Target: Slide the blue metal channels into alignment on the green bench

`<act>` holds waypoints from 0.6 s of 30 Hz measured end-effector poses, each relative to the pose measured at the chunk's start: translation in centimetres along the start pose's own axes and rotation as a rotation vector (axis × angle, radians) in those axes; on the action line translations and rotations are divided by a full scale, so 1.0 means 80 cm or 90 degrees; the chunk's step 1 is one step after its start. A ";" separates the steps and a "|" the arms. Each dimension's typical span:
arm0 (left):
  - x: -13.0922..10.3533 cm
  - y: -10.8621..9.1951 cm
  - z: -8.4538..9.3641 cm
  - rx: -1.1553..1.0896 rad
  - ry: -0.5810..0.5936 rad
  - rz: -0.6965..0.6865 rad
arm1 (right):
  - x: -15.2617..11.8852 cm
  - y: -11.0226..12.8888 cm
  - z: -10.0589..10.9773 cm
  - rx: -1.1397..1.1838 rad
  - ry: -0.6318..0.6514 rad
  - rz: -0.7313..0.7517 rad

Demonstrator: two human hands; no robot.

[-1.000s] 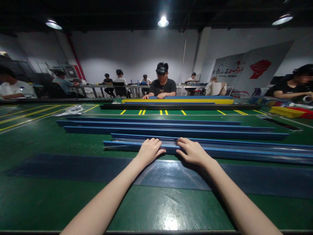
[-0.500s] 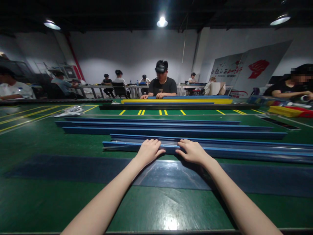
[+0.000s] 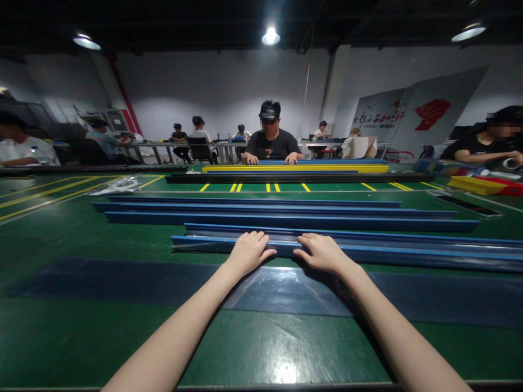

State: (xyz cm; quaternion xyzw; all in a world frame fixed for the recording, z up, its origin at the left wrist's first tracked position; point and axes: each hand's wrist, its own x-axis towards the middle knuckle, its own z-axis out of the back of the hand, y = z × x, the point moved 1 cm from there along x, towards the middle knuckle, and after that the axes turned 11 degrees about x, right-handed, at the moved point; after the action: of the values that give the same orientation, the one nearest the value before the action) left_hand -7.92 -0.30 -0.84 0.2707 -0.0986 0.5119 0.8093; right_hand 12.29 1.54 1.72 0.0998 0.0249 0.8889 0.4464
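A long blue plastic channel (image 3: 408,256) lies crosswise on the green table, its two walls standing up. My left hand (image 3: 248,253) grips its near wall, with the fingers over the top and the thumb on my side. A short way to the right, my right hand (image 3: 322,253) holds the same channel in the same manner, thumb pointing inward. A stretch of channel shows between the two hands. Nearer to me, beneath my forearms, a flat dark blue strip (image 3: 122,280) lies on the table.
More blue channels (image 3: 286,221) lie just beyond. Farther back are a black rail (image 3: 302,178) and a yellow rail (image 3: 294,169), with a co-worker (image 3: 273,144) behind them. A plastic bag (image 3: 118,185) lies left; a phone (image 3: 466,204) and yellow tray (image 3: 474,185) are right.
My two hands and the channel have stayed practically still. Across the table, the co-worker's hands have moved apart along the rails.
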 end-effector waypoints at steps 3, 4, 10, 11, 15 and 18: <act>-0.001 0.000 0.000 0.005 0.001 -0.003 | 0.000 -0.002 -0.002 -0.005 -0.009 0.011; -0.001 0.000 0.000 0.005 0.001 -0.004 | 0.000 -0.002 -0.002 -0.005 -0.010 0.013; 0.000 -0.001 0.001 -0.004 -0.004 -0.003 | 0.000 -0.001 -0.003 0.003 -0.005 0.007; 0.000 -0.001 0.001 -0.005 -0.004 -0.003 | 0.000 -0.001 -0.002 0.005 -0.008 0.009; 0.000 -0.001 0.002 -0.009 -0.010 -0.007 | 0.000 0.002 0.000 0.015 -0.023 0.021; 0.000 -0.001 0.002 -0.006 -0.010 -0.010 | 0.000 0.002 0.000 0.018 -0.027 0.031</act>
State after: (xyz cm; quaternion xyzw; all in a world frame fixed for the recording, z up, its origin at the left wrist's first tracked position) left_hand -7.86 -0.43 -0.72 0.2716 -0.1056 0.5029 0.8137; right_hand 12.17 1.41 1.76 0.1260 0.0257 0.8966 0.4237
